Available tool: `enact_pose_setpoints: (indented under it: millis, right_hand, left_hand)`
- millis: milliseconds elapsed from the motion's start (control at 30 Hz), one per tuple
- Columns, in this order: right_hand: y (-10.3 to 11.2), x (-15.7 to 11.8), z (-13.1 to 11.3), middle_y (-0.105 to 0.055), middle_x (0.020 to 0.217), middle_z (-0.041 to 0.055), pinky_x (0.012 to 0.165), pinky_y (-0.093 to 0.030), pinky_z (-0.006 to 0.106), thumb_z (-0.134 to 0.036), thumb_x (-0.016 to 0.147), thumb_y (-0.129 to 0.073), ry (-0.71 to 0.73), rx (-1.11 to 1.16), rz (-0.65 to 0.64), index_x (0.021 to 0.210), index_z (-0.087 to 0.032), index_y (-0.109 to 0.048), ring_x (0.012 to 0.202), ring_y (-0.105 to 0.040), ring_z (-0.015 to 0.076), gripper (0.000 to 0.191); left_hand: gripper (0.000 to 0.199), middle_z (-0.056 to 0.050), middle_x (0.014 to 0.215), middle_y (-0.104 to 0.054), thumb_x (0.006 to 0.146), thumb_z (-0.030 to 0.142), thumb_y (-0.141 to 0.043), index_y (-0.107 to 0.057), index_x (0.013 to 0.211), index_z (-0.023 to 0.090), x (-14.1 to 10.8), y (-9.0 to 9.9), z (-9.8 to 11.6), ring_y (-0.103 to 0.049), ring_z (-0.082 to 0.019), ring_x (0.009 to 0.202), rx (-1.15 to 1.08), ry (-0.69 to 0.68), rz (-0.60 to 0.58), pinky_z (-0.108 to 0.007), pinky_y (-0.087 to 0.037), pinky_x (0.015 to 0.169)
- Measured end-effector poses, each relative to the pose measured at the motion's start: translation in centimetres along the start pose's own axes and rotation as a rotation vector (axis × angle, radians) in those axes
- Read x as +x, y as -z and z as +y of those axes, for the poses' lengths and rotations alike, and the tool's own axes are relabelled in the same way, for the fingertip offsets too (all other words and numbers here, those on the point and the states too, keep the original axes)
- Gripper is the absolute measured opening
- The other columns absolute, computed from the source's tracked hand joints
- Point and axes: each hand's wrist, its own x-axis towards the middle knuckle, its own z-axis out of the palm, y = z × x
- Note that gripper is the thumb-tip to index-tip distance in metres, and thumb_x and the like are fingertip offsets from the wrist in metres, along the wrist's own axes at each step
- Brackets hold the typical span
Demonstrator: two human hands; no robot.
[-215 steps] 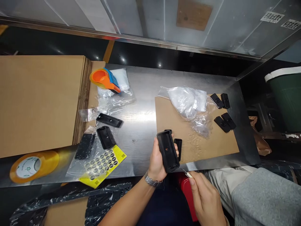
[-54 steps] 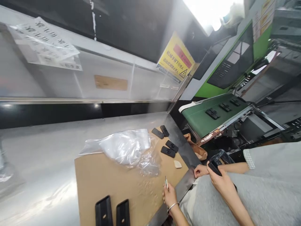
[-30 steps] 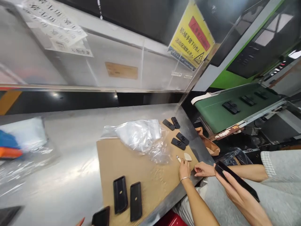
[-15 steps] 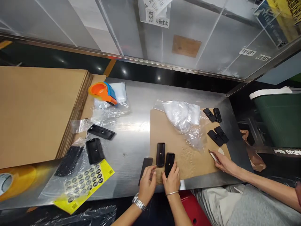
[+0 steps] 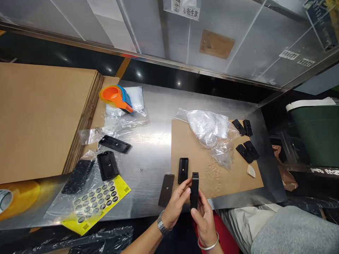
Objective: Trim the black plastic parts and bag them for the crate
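Observation:
A narrow black plastic shell stands on end between my hands, its thin side facing me. My right hand grips it low on the right, thumb across its lower part. The bent fingers of my left hand close at its left edge; the fingertips are partly hidden there. Just beyond lies an open black shell, hollow side up, with a small hole in it. Left of my left hand, a flat dark plate with a hole rests on the metal table.
A cardboard sheet carries a clear plastic bag and several small black parts. Left are more black shells, a yellow sticker sheet, a tape dispenser and stacked cardboard. Someone in grey sits at right.
My right hand has lifted the black shell off the cardboard and turned it on edge. My left hand has moved right to it. The neighbour's hand with a pen-like tool has left the view.

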Motion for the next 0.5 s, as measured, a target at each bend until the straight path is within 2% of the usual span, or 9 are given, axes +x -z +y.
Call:
enact_pose_setpoints:
  millis: [133, 233, 367, 433, 500]
  right_hand:
    - [-0.4, -0.7, -0.4, -0.048, 0.122, 0.0126, 0.092, -0.04, 0.044, -0.028, 0.076, -0.056, 0.097, -0.401, 0.125, 0.124, -0.02, -0.036, 0.112, -0.047, 0.0235, 0.053]
    - [-1.4, -1.4, -1.4, -0.05, 0.113, 0.0133, 0.086, -0.043, 0.043, -0.035, 0.071, -0.061, 0.218, -0.686, 0.252, 0.12, -0.018, -0.039, 0.105, -0.049, 0.0252, 0.056]
    - [-2.6, -2.0, -3.9, -0.052, 0.105, 0.0141, 0.072, -0.046, 0.035, -0.05, 0.078, -0.046, 0.298, -0.683, 0.303, 0.114, -0.016, -0.047, 0.092, -0.053, 0.0236, 0.049]
    - [-2.5, -1.8, -5.4, -0.054, 0.097, 0.0111, 0.064, -0.045, 0.03, -0.045, 0.083, -0.041, 0.289, -0.629, 0.301, 0.106, -0.017, -0.053, 0.079, -0.055, 0.0186, 0.039]
    - [-1.8, -1.3, -6.8, -0.054, 0.09, 0.0078, 0.063, -0.044, 0.027, -0.035, 0.083, -0.045, 0.292, -0.595, 0.323, 0.098, -0.018, -0.057, 0.071, -0.054, 0.015, 0.026]
  left_hand:
    - [0.045, -0.012, 0.116, -0.056, 0.075, 0.039, -0.056, -0.053, 0.116, 0.018, -0.6, -0.5, 0.7, -0.047, -0.024, 0.11, -0.12, -0.019, -0.044, -0.036, -0.034, 0.095]
    - [0.043, -0.011, 0.107, -0.06, 0.078, 0.038, -0.053, -0.05, 0.117, 0.02, -1.2, -1.5, 1.5, -0.055, -0.021, 0.095, -0.251, 0.053, -0.048, -0.034, -0.043, 0.084]
    - [0.044, -0.009, 0.092, -0.063, 0.082, 0.041, -0.044, -0.043, 0.123, 0.023, -1.8, -2.7, 3.1, -0.059, -0.016, 0.075, -0.39, 0.162, 0.02, -0.03, -0.047, 0.07]
    - [0.047, -0.008, 0.087, -0.063, 0.083, 0.043, -0.041, -0.041, 0.124, 0.022, -2.1, -3.0, 3.8, -0.059, -0.015, 0.071, -0.426, 0.219, 0.007, -0.03, -0.048, 0.067]
    - [0.048, -0.009, 0.083, -0.063, 0.083, 0.045, -0.04, -0.044, 0.121, 0.018, -2.3, -3.0, 4.2, -0.058, -0.015, 0.07, -0.431, 0.28, -0.032, -0.028, -0.047, 0.067]
